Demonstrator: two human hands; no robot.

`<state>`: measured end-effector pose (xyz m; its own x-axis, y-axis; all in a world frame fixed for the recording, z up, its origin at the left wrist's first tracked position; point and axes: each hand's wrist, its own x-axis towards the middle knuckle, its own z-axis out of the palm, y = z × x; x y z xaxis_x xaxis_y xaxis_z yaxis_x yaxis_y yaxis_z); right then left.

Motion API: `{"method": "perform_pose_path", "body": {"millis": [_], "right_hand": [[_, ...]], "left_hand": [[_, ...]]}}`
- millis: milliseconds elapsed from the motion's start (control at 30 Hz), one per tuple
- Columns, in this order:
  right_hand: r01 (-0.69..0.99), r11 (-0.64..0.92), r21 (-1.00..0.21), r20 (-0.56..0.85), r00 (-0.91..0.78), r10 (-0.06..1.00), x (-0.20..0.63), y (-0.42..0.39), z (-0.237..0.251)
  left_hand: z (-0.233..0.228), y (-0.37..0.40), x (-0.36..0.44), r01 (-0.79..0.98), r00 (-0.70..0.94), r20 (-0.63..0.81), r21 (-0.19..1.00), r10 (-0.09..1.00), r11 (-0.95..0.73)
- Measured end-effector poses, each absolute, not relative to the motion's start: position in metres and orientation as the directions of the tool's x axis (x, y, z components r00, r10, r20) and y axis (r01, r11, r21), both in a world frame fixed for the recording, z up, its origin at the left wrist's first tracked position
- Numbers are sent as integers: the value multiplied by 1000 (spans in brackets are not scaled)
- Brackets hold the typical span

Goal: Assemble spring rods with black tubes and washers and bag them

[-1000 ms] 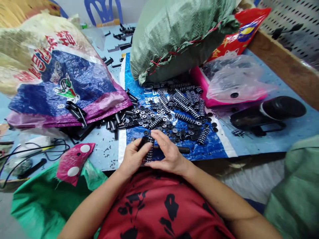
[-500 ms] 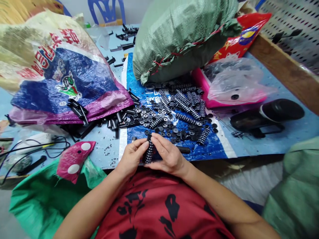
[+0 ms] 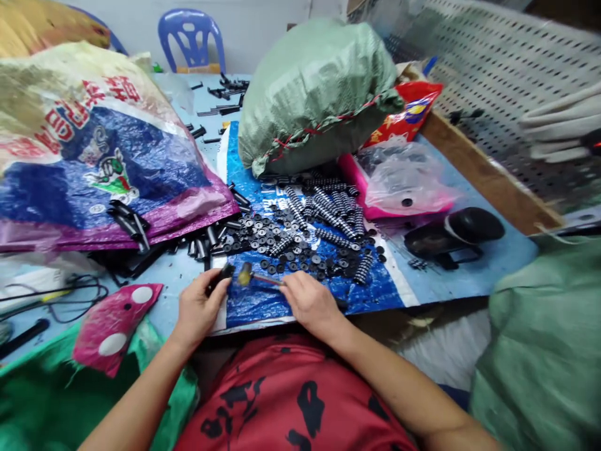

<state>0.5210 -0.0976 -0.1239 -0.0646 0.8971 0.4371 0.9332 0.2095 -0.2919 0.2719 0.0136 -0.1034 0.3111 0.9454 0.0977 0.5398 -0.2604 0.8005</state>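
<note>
My left hand (image 3: 200,307) is closed around a short black tube-like piece (image 3: 225,272), with one end showing beyond the thumb and fingers. Pinched in my right hand (image 3: 312,300) is a thin rod (image 3: 267,279) pointing left, with a blurred yellowish and dark end (image 3: 245,274) near the left hand's piece. The two hands are apart above the front of a blue plastic sheet (image 3: 258,307). Beyond them lie many small black discs (image 3: 263,235) with centre holes. Black-and-white ridged cylinders (image 3: 334,213) are heaped behind these, and one ridged cylinder (image 3: 363,268) lies separately at right.
A large printed sack (image 3: 154,163) with black tubes on it stands left. At the back rests a bulging green sack (image 3: 314,100). A pink tray (image 3: 361,188) with a clear bag and a black flask (image 3: 453,235) are right. A pink pouch (image 3: 101,344) lies left.
My hands have moved apart, and the ridged cylinder formerly between them no longer shows there. The left now holds a black piece, the right a thin rod. The camera view has shifted.
</note>
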Motion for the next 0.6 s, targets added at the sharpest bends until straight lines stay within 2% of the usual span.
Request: {"method": "perform_pose_path", "body": {"millis": [67, 167, 233, 333, 400, 500, 533, 600], "right_hand": [[915, 219, -338, 468, -38, 883, 523, -99, -121], [894, 245, -375, 405, -80, 911, 524, -97, -117], [863, 294, -411, 422, -106, 900, 522, -95, -114], [819, 376, -433, 558, -85, 826, 517, -92, -111], [845, 365, -391, 535, -114, 837, 512, -89, -110], [883, 334, -330, 413, -183, 892, 507, -86, -107], [866, 359, -348, 426, -195, 884, 506, -86, -105], [781, 478, -403, 537, -221, 814, 503, -89, -102]], "left_hand": [[-101, 18, 269, 634, 416, 42, 703, 909, -322], [-99, 25, 270, 700, 489, -118, 644, 864, -309], [-98, 29, 271, 713, 491, -213, 656, 845, -249], [-100, 31, 270, 689, 494, -270, 701, 826, -183], [-102, 32, 270, 673, 502, -281, 721, 818, -165], [-102, 36, 270, 672, 511, -306, 725, 803, -151], [-102, 38, 271, 671, 519, -313, 726, 795, -152], [-100, 42, 271, 665, 538, -327, 732, 777, -152]]}}
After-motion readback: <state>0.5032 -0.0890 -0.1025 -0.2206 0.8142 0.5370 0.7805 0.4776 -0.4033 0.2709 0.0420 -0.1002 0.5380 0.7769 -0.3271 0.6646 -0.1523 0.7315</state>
